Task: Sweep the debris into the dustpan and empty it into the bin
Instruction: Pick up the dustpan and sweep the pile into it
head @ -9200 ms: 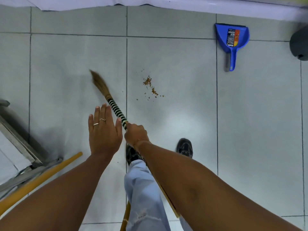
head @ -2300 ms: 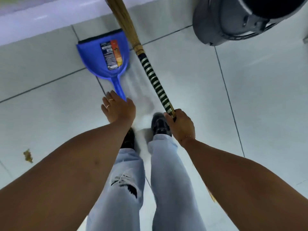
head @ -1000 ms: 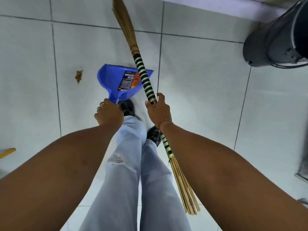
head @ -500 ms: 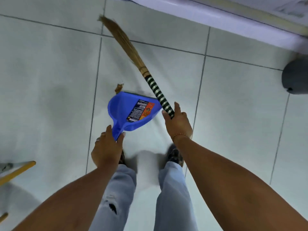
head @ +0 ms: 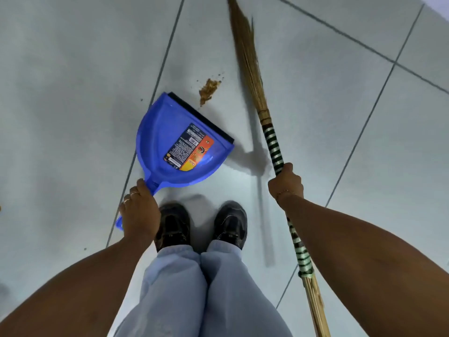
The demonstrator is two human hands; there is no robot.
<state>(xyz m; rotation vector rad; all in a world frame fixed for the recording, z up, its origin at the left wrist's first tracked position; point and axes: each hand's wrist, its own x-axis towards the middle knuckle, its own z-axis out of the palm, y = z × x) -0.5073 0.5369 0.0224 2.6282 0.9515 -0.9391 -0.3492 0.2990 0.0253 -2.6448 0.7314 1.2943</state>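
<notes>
A blue dustpan (head: pixel 167 142) with a printed label lies low over the grey tiled floor, its black lip facing a small brown pile of debris (head: pixel 208 90) just beyond it. My left hand (head: pixel 139 212) grips the dustpan's handle. My right hand (head: pixel 286 184) is closed around the green-and-black striped grip of a straw broom (head: pixel 250 69), whose bristles reach up and right of the debris. The bin is out of view.
My two black shoes (head: pixel 201 224) and pale trousers stand right behind the dustpan. A few loose crumbs (head: pixel 218 75) lie near the pile. Grey floor tiles (head: pixel 73 81) spread all around.
The dustpan has come down with its lip close to the debris pile. The broom has swung to the right of the pile. The bin has left the view.
</notes>
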